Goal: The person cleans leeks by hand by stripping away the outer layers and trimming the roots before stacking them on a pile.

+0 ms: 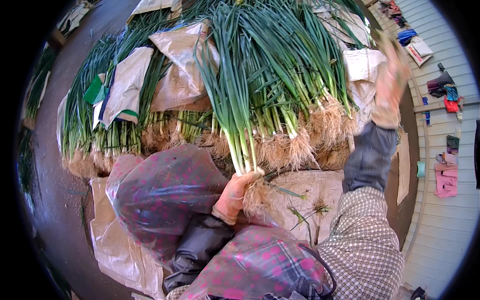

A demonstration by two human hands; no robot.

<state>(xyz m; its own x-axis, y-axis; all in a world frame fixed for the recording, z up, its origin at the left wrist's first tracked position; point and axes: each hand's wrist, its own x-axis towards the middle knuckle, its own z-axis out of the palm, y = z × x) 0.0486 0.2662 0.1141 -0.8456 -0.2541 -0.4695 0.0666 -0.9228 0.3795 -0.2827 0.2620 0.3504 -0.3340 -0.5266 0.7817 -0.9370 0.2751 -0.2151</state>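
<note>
My left hand [232, 197], in a pinkish work glove, is closed around the root end of a small bunch of green onions [234, 146]. Their pale stalks rise from the fist, and tan roots [257, 198] hang below it. Long dark leaves reach up over the heap of green onions [285, 60] behind. To the upper right, my gloved right hand [392, 84] is raised with the arm stretched out. Motion blurs its fingers, so I cannot tell whether they hold anything. A white woven sack [363, 63] lies beside that hand.
More green onions [116, 140] stand at left, partly covered by woven sacks [125, 86]. Dotted clear plastic [165, 187] covers my legs. Leaf scraps [318, 208] litter a sack [303, 187] before me. Cloths [446, 174] and bags are along the ribbed wall [435, 228] at right.
</note>
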